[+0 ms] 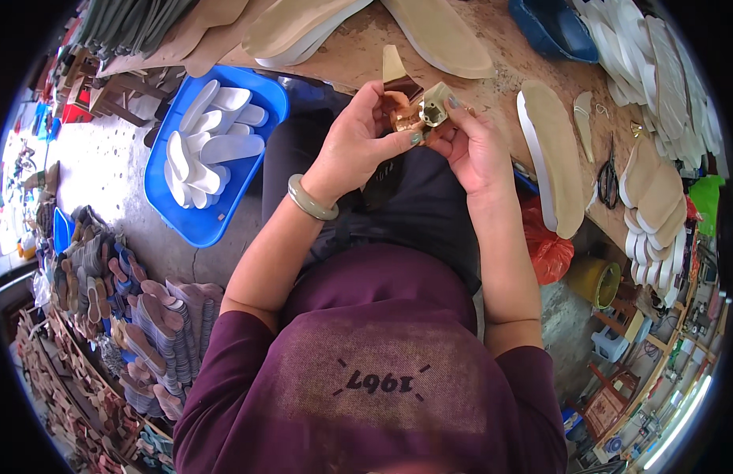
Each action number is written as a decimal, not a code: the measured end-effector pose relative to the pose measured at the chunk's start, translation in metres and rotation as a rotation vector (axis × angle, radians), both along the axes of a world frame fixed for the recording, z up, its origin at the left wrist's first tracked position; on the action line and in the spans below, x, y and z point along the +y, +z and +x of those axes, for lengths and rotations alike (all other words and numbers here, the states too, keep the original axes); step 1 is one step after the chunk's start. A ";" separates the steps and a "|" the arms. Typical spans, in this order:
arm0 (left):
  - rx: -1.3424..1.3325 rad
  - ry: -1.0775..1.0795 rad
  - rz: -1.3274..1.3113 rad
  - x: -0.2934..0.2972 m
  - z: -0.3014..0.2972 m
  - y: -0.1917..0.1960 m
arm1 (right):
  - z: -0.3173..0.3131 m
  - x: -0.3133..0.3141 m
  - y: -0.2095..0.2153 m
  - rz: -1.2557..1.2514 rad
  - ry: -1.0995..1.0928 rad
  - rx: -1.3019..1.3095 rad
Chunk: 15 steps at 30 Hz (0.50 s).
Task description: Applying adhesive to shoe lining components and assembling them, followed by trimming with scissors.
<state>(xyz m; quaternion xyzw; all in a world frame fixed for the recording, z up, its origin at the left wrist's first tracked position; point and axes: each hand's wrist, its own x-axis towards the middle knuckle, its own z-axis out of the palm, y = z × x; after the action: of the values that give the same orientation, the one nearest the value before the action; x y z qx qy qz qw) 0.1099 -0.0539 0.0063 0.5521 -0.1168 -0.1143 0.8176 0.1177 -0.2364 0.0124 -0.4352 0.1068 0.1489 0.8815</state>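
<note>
Item inspected: one glossy gold-and-copper piece [408, 113], located at the upper centre of the frame, in front of the near edge of the surface [502, 96]. My left hand [352, 146] has its fingers closed on the copper part; my right hand [478, 150] has its fingers pinched on the pale gold part at the other end. The grip on both sides is narrow; some fingertips are hidden behind the folds.

Handling, in my judgement: light, thin and pliable, with enough stiffness to hold a curl. The bright finish is probably slippery and liable to crease or scuff. Best hold: by the edges, thumb against fingers, with light pressure and off the shiny faces.

Surface: brown and speckled, across the top of the frame. At right it carries a long tan insole with white sides [551, 162], a narrow tan strip [584, 126] and dark-handled scissors [608, 180]. A dark blue bin [554, 33] and stacked white pieces [647, 71] occupy the upper right.

Room: a blue tub [199, 231] of white pieces [230, 148] sits at upper left; stacked soles [157, 328] fill the lower left. A red plastic bag [546, 245] and a yellowish bucket [594, 284] are at right, below the surface
</note>
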 end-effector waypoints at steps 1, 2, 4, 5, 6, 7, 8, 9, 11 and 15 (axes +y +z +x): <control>-0.009 -0.008 -0.004 0.001 0.000 0.000 | 0.000 0.000 0.000 -0.005 -0.016 0.014; -0.019 -0.017 -0.008 0.002 0.001 0.000 | 0.001 0.001 -0.001 -0.005 -0.015 0.014; -0.015 -0.001 -0.022 0.001 0.001 0.002 | 0.002 0.002 -0.002 0.019 -0.022 0.021; -0.012 0.015 -0.036 0.000 0.001 0.004 | 0.002 0.001 -0.004 0.019 -0.020 0.021; -0.012 0.016 -0.037 -0.002 0.000 0.007 | 0.002 0.000 -0.006 0.039 0.005 0.011; 0.020 0.035 -0.035 -0.005 -0.001 0.011 | 0.002 -0.002 -0.007 0.059 0.031 0.002; 0.051 0.053 -0.033 -0.005 -0.002 0.014 | 0.002 -0.003 -0.007 0.058 0.032 0.002; 0.051 0.058 -0.033 -0.004 -0.001 0.012 | 0.000 -0.002 -0.005 0.058 0.029 -0.001; 0.057 0.067 -0.049 -0.002 0.001 0.006 | -0.003 0.000 -0.004 0.058 0.030 -0.003; -0.048 0.153 -0.022 -0.001 0.002 0.001 | -0.006 0.006 -0.001 0.081 0.008 -0.004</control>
<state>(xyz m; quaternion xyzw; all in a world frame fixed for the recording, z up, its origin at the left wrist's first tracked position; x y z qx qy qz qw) 0.1118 -0.0548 0.0069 0.5528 -0.0949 -0.0369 0.8271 0.1119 -0.2303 0.0114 -0.4001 0.0975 0.1557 0.8979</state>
